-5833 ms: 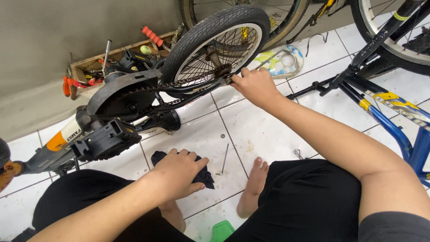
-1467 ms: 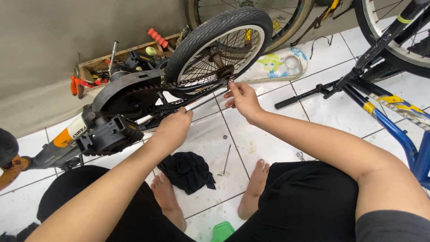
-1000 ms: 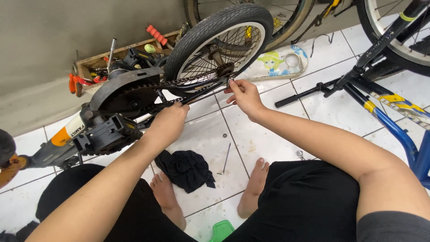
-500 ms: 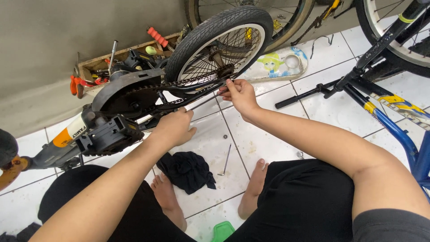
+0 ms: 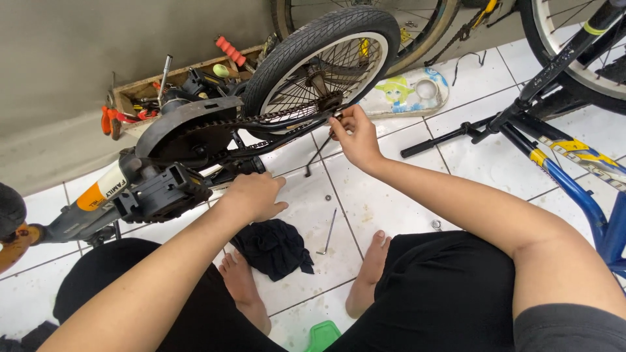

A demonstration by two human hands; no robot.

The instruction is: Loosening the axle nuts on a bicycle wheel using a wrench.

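A small bicycle lies in front of me with its rear wheel raised and its black chain guard facing me. My right hand is at the rear axle, and its fingertips pinch a small part there beside the chain. My left hand lies palm down over the black frame tube next to the pedal, fingers curled on it. What the right fingertips pinch is too small to name.
A black cloth, an angled hex key, a washer and a nut lie on the white tiles by my bare feet. A wooden tool tray stands at the wall. A blue bicycle frame stands on the right.
My left hand has left the black cloth on the floor and come up onto the frame tube. My right hand has stayed at the rear axle, shifting slightly.
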